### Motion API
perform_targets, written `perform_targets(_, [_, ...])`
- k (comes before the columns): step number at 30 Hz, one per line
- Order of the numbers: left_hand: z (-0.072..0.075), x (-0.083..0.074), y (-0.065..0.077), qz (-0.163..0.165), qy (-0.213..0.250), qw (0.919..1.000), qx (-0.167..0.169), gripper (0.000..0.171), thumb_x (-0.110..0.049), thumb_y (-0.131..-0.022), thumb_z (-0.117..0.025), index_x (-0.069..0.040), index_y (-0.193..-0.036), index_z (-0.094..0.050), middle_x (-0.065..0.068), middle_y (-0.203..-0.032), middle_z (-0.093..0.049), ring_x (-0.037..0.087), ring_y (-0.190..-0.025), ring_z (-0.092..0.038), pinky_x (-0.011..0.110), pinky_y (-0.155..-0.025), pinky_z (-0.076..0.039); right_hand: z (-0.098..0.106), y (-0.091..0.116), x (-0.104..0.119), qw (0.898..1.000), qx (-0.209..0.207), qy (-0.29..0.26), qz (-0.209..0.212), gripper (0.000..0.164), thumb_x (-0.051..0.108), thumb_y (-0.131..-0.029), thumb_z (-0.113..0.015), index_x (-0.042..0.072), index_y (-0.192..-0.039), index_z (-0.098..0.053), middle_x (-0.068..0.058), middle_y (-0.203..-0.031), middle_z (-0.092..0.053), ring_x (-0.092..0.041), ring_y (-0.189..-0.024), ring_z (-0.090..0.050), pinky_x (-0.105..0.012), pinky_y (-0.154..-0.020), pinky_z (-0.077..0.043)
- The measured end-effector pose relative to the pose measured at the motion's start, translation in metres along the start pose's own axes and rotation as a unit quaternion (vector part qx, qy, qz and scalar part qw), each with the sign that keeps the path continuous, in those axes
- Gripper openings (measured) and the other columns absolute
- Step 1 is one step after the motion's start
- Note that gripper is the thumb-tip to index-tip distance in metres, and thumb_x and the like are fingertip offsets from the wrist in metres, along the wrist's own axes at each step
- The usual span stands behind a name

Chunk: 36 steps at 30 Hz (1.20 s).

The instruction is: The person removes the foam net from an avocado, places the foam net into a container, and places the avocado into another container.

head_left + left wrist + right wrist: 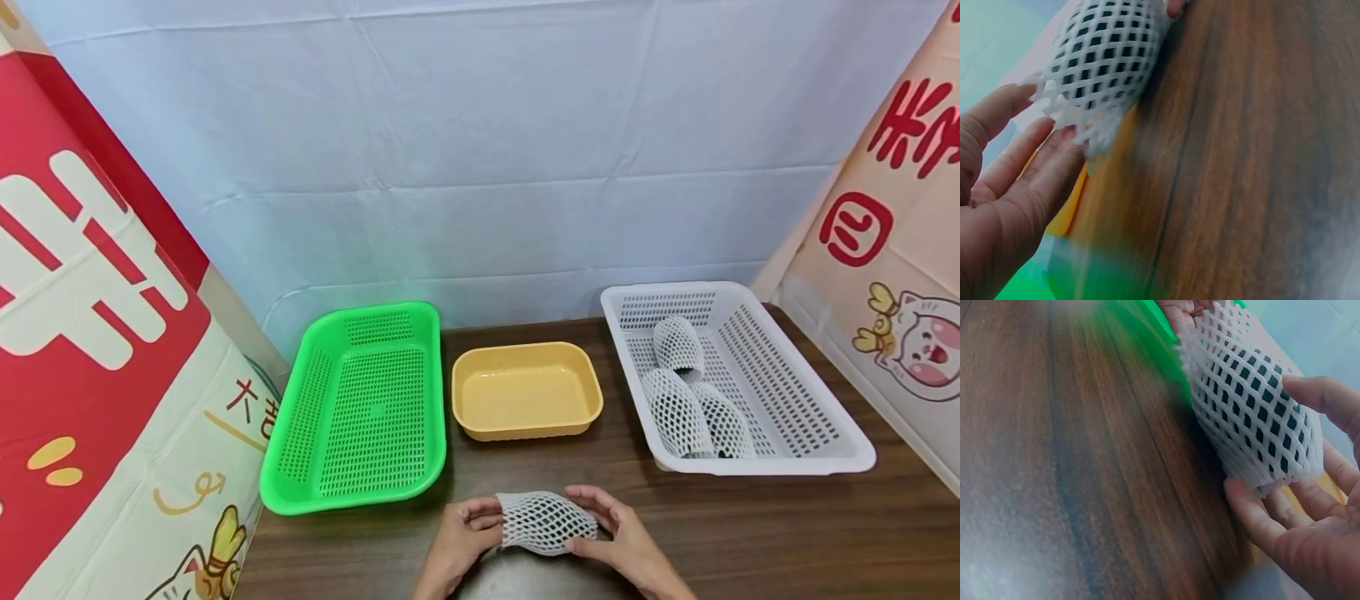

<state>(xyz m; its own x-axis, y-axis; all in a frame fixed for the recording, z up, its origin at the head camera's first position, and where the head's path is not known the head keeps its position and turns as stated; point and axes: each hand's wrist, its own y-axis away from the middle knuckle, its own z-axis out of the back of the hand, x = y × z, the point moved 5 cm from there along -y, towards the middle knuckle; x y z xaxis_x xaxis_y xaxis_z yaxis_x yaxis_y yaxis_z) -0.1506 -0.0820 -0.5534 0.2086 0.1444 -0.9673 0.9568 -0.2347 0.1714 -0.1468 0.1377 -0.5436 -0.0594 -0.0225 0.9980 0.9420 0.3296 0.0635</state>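
A white foam net sleeve is held lengthwise between both hands, low over the near part of the table. Something dark inside shows through its mesh; I cannot tell what kind of thing it is. My left hand pinches the sleeve's loose left end between thumb and fingers, also seen on the left hand in its wrist view. My right hand holds the fuller right end, with the thumb on one side and the fingers around the other.
A green basket stands at left, a yellow tray in the middle. At right, a white basket holds several net-sleeved things. Behind hangs a pale cloth; printed panels flank both sides of the wooden table.
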Motion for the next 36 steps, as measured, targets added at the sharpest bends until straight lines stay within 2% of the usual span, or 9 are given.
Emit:
perform_targets(5, [-0.001, 0.003, -0.002, -0.008, -0.026, 0.9996, 0.003, 0.036, 0.007, -0.072, -0.065, 0.011, -0.107, -0.056, 0.018, -0.1, -0.06, 0.025, -0.091, -0.058, 0.024, -0.07, -0.048, 0.004, 0.002, -0.003, 1.0, -0.014, 0.007, -0.018, 0.059, 0.007, -0.074, -0.071, 0.001, -0.126, -0.043, -0.016, -0.124, -0.047, -0.026, -0.109, -0.046, -0.025, -0.087, -0.039])
perform_targets(12, [-0.004, 0.008, -0.005, -0.011, -0.012, 0.9996, 0.025, 0.039, 0.008, -0.071, -0.063, 0.012, -0.109, -0.053, 0.017, -0.102, -0.059, 0.025, -0.093, -0.058, 0.026, -0.07, -0.049, 0.011, 0.005, -0.01, 0.998, -0.033, -0.026, -0.051, 0.05, 0.012, -0.083, -0.063, -0.004, -0.126, -0.041, -0.019, -0.12, -0.048, -0.025, -0.097, -0.054, -0.037, -0.073, -0.049])
perform_targets(16, [-0.01, 0.008, -0.005, -0.009, -0.013, 0.9995, 0.029, 0.043, 0.009, -0.07, -0.061, 0.012, -0.112, -0.051, 0.015, -0.102, -0.059, 0.023, -0.093, -0.057, 0.025, -0.071, -0.048, 0.012, 0.005, -0.011, 0.997, -0.031, -0.039, -0.065, 0.049, 0.012, -0.083, -0.062, -0.005, -0.124, -0.043, -0.018, -0.117, -0.049, -0.024, -0.096, -0.055, -0.037, -0.075, -0.048])
perform_targets(19, [-0.014, 0.009, -0.005, -0.01, -0.025, 0.9994, 0.023, 0.048, 0.014, -0.066, -0.056, 0.011, -0.113, -0.051, 0.013, -0.102, -0.058, 0.019, -0.092, -0.056, 0.022, -0.068, -0.047, 0.012, 0.006, -0.012, 0.994, -0.024, -0.06, -0.083, 0.047, 0.013, -0.084, -0.062, -0.006, -0.123, -0.043, -0.019, -0.114, -0.05, -0.024, -0.096, -0.055, -0.037, -0.076, -0.048])
perform_targets(22, [-0.019, 0.01, -0.005, -0.025, -0.041, 0.9986, 0.022, 0.048, 0.018, -0.062, -0.051, 0.011, -0.11, -0.053, 0.013, -0.1, -0.058, 0.018, -0.091, -0.056, 0.022, -0.068, -0.047, 0.011, 0.007, -0.014, 0.992, -0.019, -0.08, -0.098, 0.047, 0.012, -0.085, -0.06, -0.008, -0.123, -0.043, -0.019, -0.111, -0.052, -0.024, -0.096, -0.055, -0.039, -0.077, -0.047])
perform_targets(26, [-0.023, 0.012, -0.006, -0.042, -0.063, 0.9971, 0.008, 0.045, 0.018, -0.063, -0.052, 0.007, -0.107, -0.056, 0.013, -0.1, -0.059, 0.02, -0.093, -0.056, 0.022, -0.073, -0.046, 0.009, 0.007, -0.017, 0.988, -0.027, -0.102, -0.112, 0.046, 0.012, -0.084, -0.061, -0.008, -0.123, -0.044, -0.018, -0.11, -0.053, -0.025, -0.096, -0.055, -0.039, -0.077, -0.047])
perform_targets(32, [-0.021, 0.014, -0.006, -0.011, -0.126, 0.9916, -0.029, 0.052, 0.013, -0.062, -0.051, 0.004, -0.113, -0.055, 0.013, -0.108, -0.057, 0.027, -0.103, -0.052, 0.032, -0.084, -0.043, 0.008, 0.007, -0.02, 0.986, -0.058, -0.114, -0.111, 0.047, 0.012, -0.082, -0.064, -0.007, -0.121, -0.046, -0.018, -0.107, -0.054, -0.024, -0.094, -0.055, -0.038, -0.076, -0.048])
perform_targets(36, [-0.019, 0.014, -0.008, -0.003, -0.137, 0.9898, -0.039, 0.053, 0.012, -0.062, -0.051, 0.003, -0.114, -0.055, 0.011, -0.108, -0.058, 0.025, -0.102, -0.053, 0.032, -0.082, -0.044, 0.008, 0.006, -0.02, 0.985, -0.079, -0.109, -0.104, 0.047, 0.012, -0.079, -0.066, -0.007, -0.118, -0.048, -0.019, -0.105, -0.054, -0.024, -0.091, -0.056, -0.037, -0.075, -0.048])
